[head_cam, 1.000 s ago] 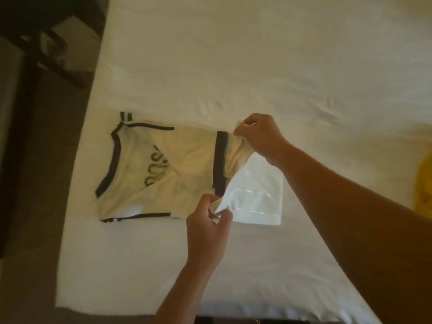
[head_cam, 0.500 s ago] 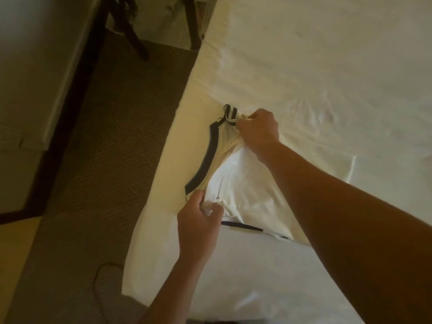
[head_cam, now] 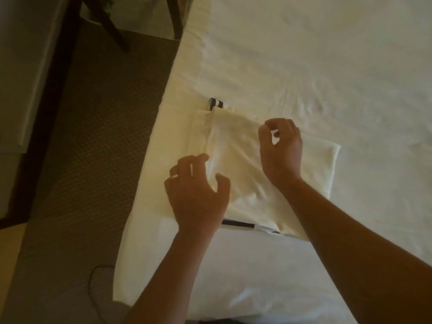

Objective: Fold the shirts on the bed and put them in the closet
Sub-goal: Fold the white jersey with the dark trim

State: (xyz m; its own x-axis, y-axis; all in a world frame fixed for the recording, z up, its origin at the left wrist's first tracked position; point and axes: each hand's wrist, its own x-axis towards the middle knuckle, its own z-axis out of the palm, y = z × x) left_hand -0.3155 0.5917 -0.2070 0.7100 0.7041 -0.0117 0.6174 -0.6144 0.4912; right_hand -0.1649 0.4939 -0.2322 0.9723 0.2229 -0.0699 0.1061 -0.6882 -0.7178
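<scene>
**Shirt now folded over; both hands let go of the cloth**

Since half a second ago, the lower half of the shirt has come over the upper half and lies flat, so the printed front and most of the dark trim are now hidden. The hands, which pinched the hem before, have released it.

On the far left there is carpet floor with dark furniture legs, and a thin cable lies near the bed corner. Next comes the bed, and the shirt rests near its left edge as a rough rectangle. A bit of striped trim shows at its far corner and a dark band at the near edge.

The left hand hovers over the shirt's left side with fingers spread and loosely bent, holding nothing. The right hand is over the middle of the shirt, fingers curled; I cannot tell if it pinches any cloth.

I judge the folding step is nearly finished. The next move probably calls for smoothing, perhaps one more fold, then lifting the bundle with both hands under it so that it does not open on the way to the closet.
</scene>
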